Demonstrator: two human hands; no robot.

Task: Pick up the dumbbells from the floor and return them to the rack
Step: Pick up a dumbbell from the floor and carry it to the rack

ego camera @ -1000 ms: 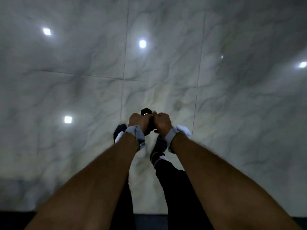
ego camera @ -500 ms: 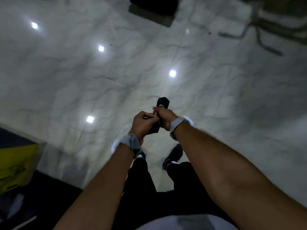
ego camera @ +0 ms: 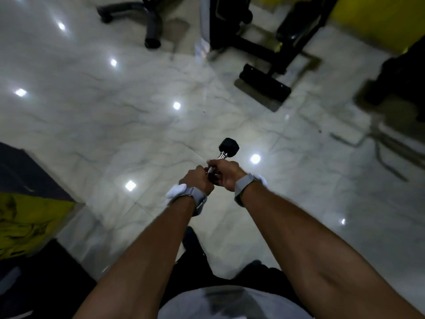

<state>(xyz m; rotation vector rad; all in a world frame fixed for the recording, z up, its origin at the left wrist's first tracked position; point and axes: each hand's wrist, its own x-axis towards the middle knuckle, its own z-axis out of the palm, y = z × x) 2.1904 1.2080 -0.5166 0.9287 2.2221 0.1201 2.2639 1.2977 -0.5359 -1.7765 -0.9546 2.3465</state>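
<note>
Carrying: both hands lift one dumbbell [ego camera: 226, 151] above the marble floor [ego camera: 115, 125]; no rack visible.
Left hand [ego camera: 197, 181]: closed around the handle's near end.
Right hand [ego camera: 224, 174]: clamped on the handle beside it.
Advice: probably best kept level and close.
Axis: handle points away, tilted rightward; far hex head clear, near head hidden.

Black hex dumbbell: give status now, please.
Left hand and right hand both grip the handle. Black hex dumbbell off the floor. Black bench frame ahead.

Dim scene; ceiling-light glare spots on glossy floor [ego camera: 115, 125]; motion blur, wide-angle edge distortion.
</note>
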